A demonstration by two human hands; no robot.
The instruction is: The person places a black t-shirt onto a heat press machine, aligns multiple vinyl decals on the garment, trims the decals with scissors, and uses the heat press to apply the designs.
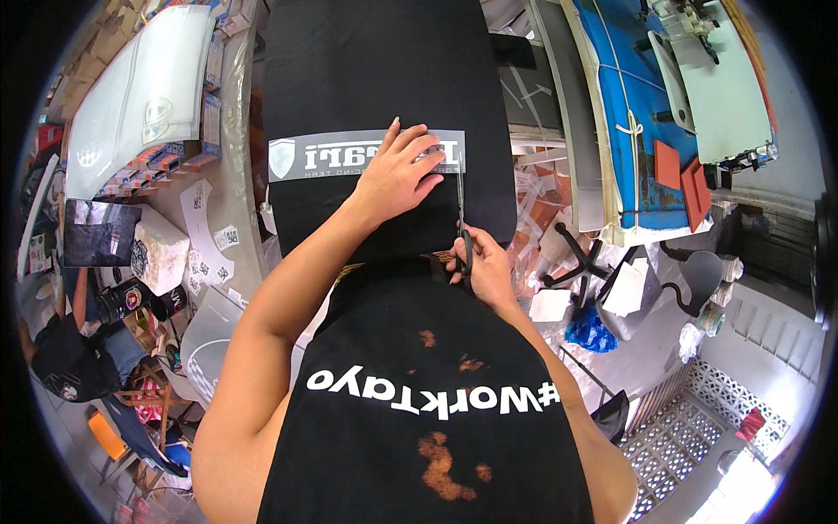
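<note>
A long, narrow strip of translucent film (336,157) with mirrored white lettering and a shield emblem lies across a black-covered work surface (375,65). My left hand (401,175) rests flat on the strip, right of its middle, fingers spread and covering part of the lettering. Scissors (466,249) are gripped in my right hand (489,272), near the surface's front edge. Their blades point away from me and reach the strip close to its right end. Whether the blades have the film between them is too fine to tell.
Clear sheets (140,96) lie over stacked boxes at the far left. On the right stands a blue table (642,175) with reddish-brown pads (694,196) and cord. A chair base (580,258) and paper scraps are on the floor at right. At lower left, a person wears a black cap (74,367).
</note>
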